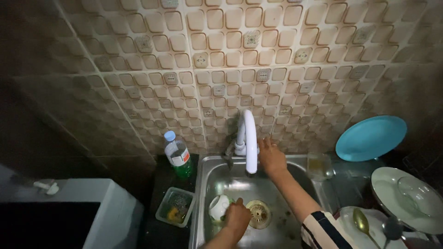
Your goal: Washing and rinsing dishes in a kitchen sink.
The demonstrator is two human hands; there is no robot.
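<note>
Your left hand (236, 216) grips a white cup (219, 206) low in the steel sink (203, 184). The cup lies tilted on its side, just to the left of your fingers, which are closed on its rim. Whatever is inside the cup cannot be made out. The round drain strainer (259, 213) sits just right of this hand, on the sink floor.

Your right hand (271, 156) is raised beside the white tap (249, 138), fingers spread loosely apart, touching or nearly touching the spout; contact cannot be confirmed.

Left of the sink, beyond your left hand, a clear plastic tub (175, 206) holds a scouring pad and a yellow scrap. A clear bottle (177, 156) containing green liquid stands behind it. Right of your right hand, a glass (319, 166) holds yellowish liquid, and a blue plate (370, 137) leans on the wall.
</note>
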